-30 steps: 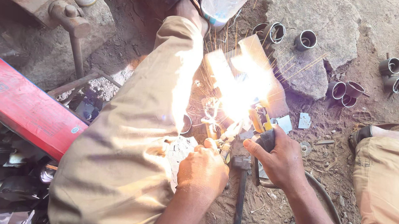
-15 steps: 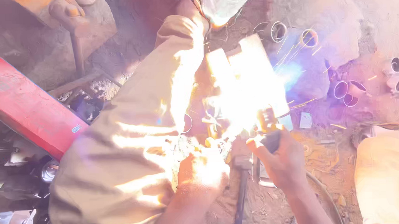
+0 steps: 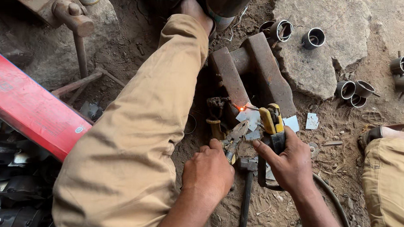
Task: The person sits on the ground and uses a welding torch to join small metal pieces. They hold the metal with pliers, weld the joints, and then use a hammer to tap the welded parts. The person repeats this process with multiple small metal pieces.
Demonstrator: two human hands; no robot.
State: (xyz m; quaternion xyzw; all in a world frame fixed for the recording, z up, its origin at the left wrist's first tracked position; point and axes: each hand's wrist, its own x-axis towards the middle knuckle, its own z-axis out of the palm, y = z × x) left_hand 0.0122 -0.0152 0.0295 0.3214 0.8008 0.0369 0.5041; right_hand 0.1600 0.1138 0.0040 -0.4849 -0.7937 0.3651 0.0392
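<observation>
My left hand (image 3: 207, 173) grips a pair of pliers (image 3: 233, 140) whose jaws pinch a small flat metal piece (image 3: 249, 117). My right hand (image 3: 289, 162) is closed round a yellow and black welding electrode holder (image 3: 271, 121), its cable (image 3: 332, 198) trailing down to the right. A small orange glowing spot (image 3: 242, 108) sits on the metal piece, just left of the holder's tip. Behind it lie rusty steel blocks (image 3: 254, 69) on the dirt floor. My left leg in tan trousers (image 3: 135, 133) stretches across the middle.
A hammer (image 3: 246, 188) lies on the ground between my hands. Several short metal pipe rings (image 3: 315, 37) rest on and around a flat stone (image 3: 324, 37). A red metal beam (image 3: 27, 106) lies at left, scrap metal below it. My right knee (image 3: 390, 178) is at the lower right.
The bright welding arc and its glare have gone out; only a small orange glow stays on the metal. Both hands hold roughly the same places.
</observation>
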